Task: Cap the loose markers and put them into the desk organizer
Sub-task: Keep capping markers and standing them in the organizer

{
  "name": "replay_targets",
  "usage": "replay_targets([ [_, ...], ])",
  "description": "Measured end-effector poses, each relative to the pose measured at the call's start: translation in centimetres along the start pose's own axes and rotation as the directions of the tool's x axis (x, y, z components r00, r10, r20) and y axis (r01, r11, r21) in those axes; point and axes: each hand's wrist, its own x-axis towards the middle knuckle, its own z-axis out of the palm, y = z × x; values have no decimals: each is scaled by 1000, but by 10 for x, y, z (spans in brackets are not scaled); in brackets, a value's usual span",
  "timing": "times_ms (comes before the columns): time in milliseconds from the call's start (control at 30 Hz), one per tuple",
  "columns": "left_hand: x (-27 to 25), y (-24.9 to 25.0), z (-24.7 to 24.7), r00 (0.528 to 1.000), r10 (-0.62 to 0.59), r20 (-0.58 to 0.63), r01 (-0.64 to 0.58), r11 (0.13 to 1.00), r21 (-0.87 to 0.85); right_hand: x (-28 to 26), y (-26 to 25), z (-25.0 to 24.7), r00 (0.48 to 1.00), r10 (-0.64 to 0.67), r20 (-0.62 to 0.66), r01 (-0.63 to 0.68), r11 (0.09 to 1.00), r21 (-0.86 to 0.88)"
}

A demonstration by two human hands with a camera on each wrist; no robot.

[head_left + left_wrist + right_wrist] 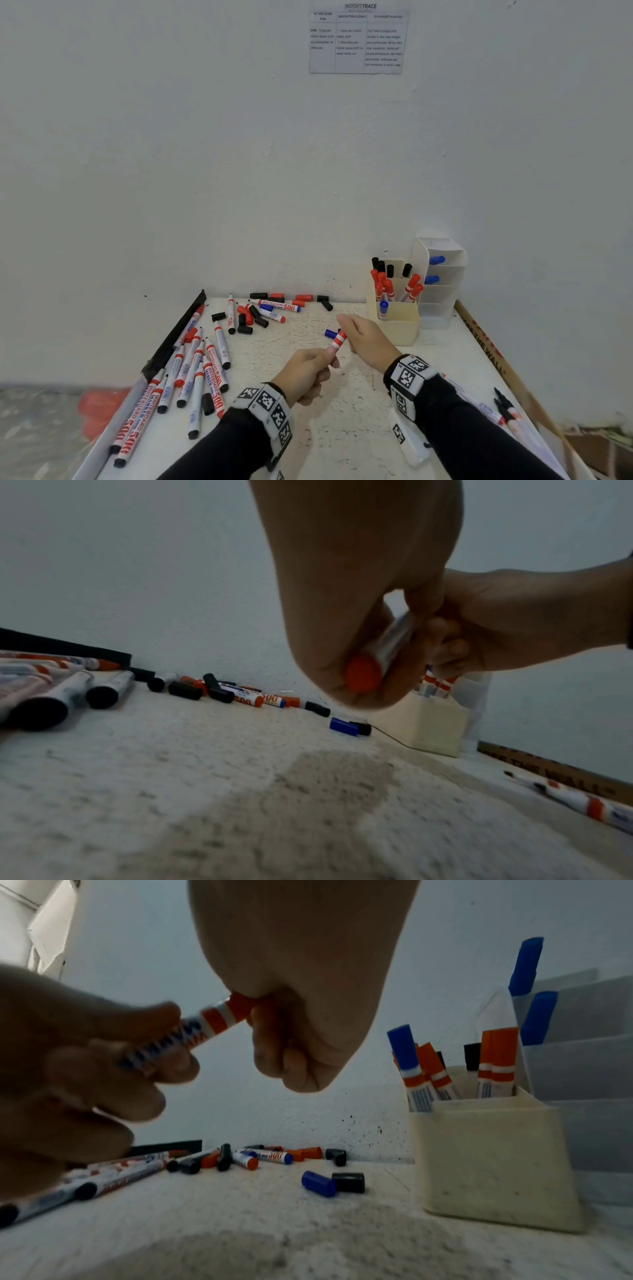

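My left hand (310, 368) grips the barrel of a red-and-white whiteboard marker (339, 340) above the middle of the table. My right hand (363, 337) curls round its far end, where a red cap (241, 1004) sits between the fingers. The marker's red butt end (363, 675) shows under my left palm. The cream desk organizer (399, 322) stands at the back right with several capped red, black and blue markers in it. Loose uncapped markers (191, 373) lie in a heap at the left, and loose caps (253, 317) lie near the wall.
A blue cap (318, 1183) and a black cap (348, 1182) lie just left of the organizer. A white tiered holder (442, 274) with blue markers stands behind it. More markers (507, 411) lie along the right edge by a cardboard strip (486, 346). A black bar (178, 335) lines the left edge.
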Motion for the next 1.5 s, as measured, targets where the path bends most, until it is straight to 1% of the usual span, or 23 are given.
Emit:
replay_targets([
  [133,2,14,-9,993,25,-112,1,973,229,11,-8,-7,998,-31,49,36,994,-106],
  [200,6,17,-28,977,-6,-212,80,937,340,16,-13,-11,999,-35,9,36,995,-96],
  [233,7,17,-38,959,-49,-280,160,908,388,19,-15,-14,999,-37,-29,34,997,-75],
  [300,11,11,-62,887,-136,-441,366,790,492,25,-20,-23,992,-56,-117,50,997,-55],
  [367,5,5,-79,789,-151,-595,550,603,577,31,-25,-35,977,-85,-193,79,996,-36],
  [400,3,1,-87,757,-152,-635,605,528,596,34,-27,-43,969,-91,-230,88,996,-25],
  [433,4,-6,-94,741,-164,-652,638,476,606,37,-29,-51,959,-90,-269,90,996,-12],
  [500,7,-17,-97,740,-203,-641,658,418,627,43,-32,-68,935,-71,-347,81,997,15],
  [567,12,-23,-95,759,-208,-617,644,386,661,48,-31,-85,900,-68,-431,61,998,-30],
  [667,17,-21,-88,843,-95,-530,528,342,778,54,-25,-108,831,-66,-552,25,996,-81],
  [700,20,-19,-88,854,-68,-516,505,346,791,55,-23,-113,807,-63,-587,19,997,-80],
  [800,30,-19,-94,846,-38,-532,496,425,757,59,-19,-126,730,-80,-679,11,994,-106],
  [900,34,-20,-104,831,-29,-555,483,531,696,66,-12,-130,700,-114,-705,15,989,-145],
  [967,37,-24,-111,823,-15,-568,469,582,664,71,-6,-129,719,-132,-682,3,982,-187],
  [1033,38,-27,-116,802,-17,-597,484,604,633,76,0,-127,749,-129,-650,-22,976,-219],
  [1133,39,-28,-123,766,-10,-643,500,636,587,80,2,-123,758,-134,-639,-34,970,-243],
  [1167,39,-28,-124,756,-10,-655,505,646,572,80,3,-122,773,-125,-621,-46,967,-252],
  [1200,39,-27,-125,747,-15,-664,511,652,560,81,5,-121,808,-105,-580,-73,958,-276],
  [1267,40,-26,-125,739,-23,-673,523,650,552,82,10,-117,883,-23,-469,-157,927,-340],
  [1300,40,-25,-126,736,-26,-677,533,639,555,83,13,-114,899,18,-438,-189,918,-348],
  [1333,41,-24,-126,732,-29,-680,547,621,562,83,17,-111,901,34,-432,-199,918,-344],
  [1433,43,-23,-129,725,-46,-688,580,579,573,81,25,-102,891,-7,-453,-166,925,-341],
  [1500,44,-23,-130,723,-55,-689,591,565,575,81,28,-98,908,19,-419,-196,902,-385],
])
